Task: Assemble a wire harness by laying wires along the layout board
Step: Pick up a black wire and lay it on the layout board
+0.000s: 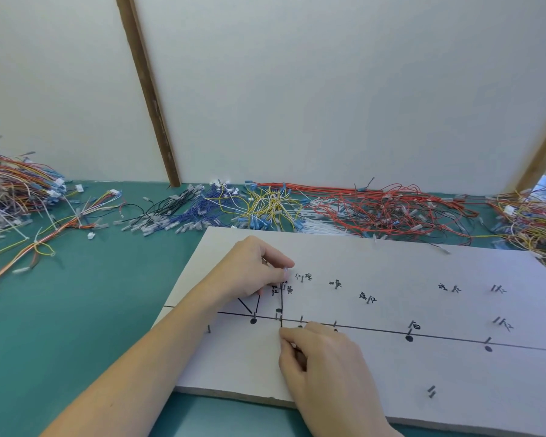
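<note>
A white layout board [391, 367] lies on the green table, with black lines, dots, handwritten labels and several small metal pins. A thin black wire [281, 305] runs straight down the board between my hands. My left hand [252, 269] pinches its upper end, a clear terminal, near the labelled pins. My right hand [322, 357] pinches the lower end just below the long horizontal line. The wire passes beside two pins at the line.
Loose wire piles lie along the back of the table: black and blue [183, 212], yellow [265, 206], white [316, 227], red [391, 206]. Mixed bundles sit at far left [13, 190] and far right [536, 222]. White wall panels with wooden strips [152, 99] stand behind.
</note>
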### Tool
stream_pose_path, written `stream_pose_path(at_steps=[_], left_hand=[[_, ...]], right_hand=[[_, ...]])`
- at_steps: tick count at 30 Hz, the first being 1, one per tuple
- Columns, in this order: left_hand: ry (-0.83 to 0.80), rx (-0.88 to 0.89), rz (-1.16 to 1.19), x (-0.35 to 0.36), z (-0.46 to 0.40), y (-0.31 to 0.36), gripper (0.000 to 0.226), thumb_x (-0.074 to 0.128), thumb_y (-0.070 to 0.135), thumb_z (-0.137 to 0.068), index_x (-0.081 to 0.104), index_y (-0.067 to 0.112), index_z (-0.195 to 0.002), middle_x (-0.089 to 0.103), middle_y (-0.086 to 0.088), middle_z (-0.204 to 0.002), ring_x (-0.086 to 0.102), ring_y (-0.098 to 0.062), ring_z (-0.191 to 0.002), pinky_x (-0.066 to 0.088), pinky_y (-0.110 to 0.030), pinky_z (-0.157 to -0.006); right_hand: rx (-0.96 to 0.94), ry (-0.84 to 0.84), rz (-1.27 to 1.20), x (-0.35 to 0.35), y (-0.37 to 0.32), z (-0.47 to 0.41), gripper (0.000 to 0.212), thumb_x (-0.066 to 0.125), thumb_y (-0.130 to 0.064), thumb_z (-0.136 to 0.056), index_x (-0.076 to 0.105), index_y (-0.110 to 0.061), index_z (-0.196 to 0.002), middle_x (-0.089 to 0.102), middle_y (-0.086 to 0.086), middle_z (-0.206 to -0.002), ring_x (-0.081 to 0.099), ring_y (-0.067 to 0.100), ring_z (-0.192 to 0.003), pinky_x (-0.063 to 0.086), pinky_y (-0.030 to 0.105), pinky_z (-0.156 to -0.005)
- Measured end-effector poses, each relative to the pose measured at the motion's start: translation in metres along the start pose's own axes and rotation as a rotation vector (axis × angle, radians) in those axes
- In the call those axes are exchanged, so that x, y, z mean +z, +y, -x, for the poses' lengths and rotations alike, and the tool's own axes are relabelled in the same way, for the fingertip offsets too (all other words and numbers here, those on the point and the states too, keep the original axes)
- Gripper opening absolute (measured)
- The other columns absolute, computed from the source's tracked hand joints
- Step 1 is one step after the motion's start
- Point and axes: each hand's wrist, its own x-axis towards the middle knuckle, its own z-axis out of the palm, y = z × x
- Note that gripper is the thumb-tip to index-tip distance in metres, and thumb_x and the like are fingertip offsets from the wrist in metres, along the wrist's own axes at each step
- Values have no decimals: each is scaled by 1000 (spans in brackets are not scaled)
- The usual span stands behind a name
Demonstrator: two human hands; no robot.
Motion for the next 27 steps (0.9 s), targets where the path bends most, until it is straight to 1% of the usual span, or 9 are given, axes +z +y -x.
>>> stream_pose_path(at_steps=[2, 4, 5, 7, 13, 16, 19, 24, 27], left_hand=[[-21, -3, -14, -2, 1, 2, 12, 79, 19, -88, 84, 27, -95, 71, 13, -61, 57, -13, -49, 46, -23, -53], [-35, -4, -24, -4, 2, 2, 13, 78, 17, -88, 84, 27, -91, 72, 10, -63, 57, -13, -51, 46, -22, -53], [-39, -6, -21, -4, 2, 1, 14, 77, 15, -88, 84, 26, -91, 72, 10, -64, 57, -14, -52, 46, -23, -54], [-42, -7, -12, -4, 2, 2, 15, 77, 11, -88, 84, 23, -91, 72, 10, -63, 56, -14, -53, 47, -25, -55], [-77, 51, 13, -4, 2, 2, 17, 76, 1, -87, 82, 15, -93, 74, 13, -69, 57, 5, -52, 44, -15, -46], [-78, 53, 42, -5, 2, 1, 18, 75, 0, -87, 82, 16, -92, 75, 11, -72, 58, 4, -53, 45, -16, -47], [-81, 65, 44, -5, 2, 1, 19, 74, -1, -87, 82, 16, -93, 75, 11, -74, 58, 4, -55, 46, -17, -48], [-141, 76, -43, -8, 4, 2, 25, 67, 4, -91, 83, 23, -92, 71, 16, -65, 55, 0, -52, 46, -15, -50], [-174, 47, -43, -10, 5, 2, 33, 60, 5, -86, 83, 28, -87, 79, 5, -86, 59, -12, -60, 51, -25, -59]], right_hand=[[-19, -11, 24, -1, -2, 2, 19, 54, -33, -97, 66, -20, -92, 52, -1, -75, 52, 16, -75, 49, 33, -67], [-48, -13, 49, -2, -2, 5, 11, 76, -23, -83, 69, -22, -74, 49, -4, -63, 52, 17, -63, 48, 27, -50], [-54, -3, 45, -2, -2, 6, 17, 84, -19, -74, 69, -24, -68, 47, -6, -59, 51, 17, -57, 45, 24, -44], [-84, 28, 42, 0, 0, 9, 23, 93, -16, -63, 72, -26, -67, 46, -7, -57, 51, 17, -53, 41, 21, -39], [-163, 57, 37, 1, 3, 15, 30, 97, -15, -56, 80, -24, -80, 48, -6, -60, 50, 17, -51, 35, 18, -39], [-190, 68, 42, 1, 5, 19, 32, 98, -15, -54, 80, -23, -79, 48, -5, -60, 50, 16, -50, 34, 17, -38], [-205, 67, 18, -2, 6, 23, 33, 98, -15, -51, 79, -23, -77, 49, -6, -59, 50, 16, -49, 37, 17, -36], [-273, 69, 12, -7, 11, 28, 34, 98, -15, -50, 80, -24, -76, 52, -5, -60, 53, 16, -50, 40, 18, -40], [-305, 77, 16, -10, 15, 27, 33, 97, -14, -49, 80, -25, -75, 54, -6, -61, 55, 15, -51, 42, 19, -41]])
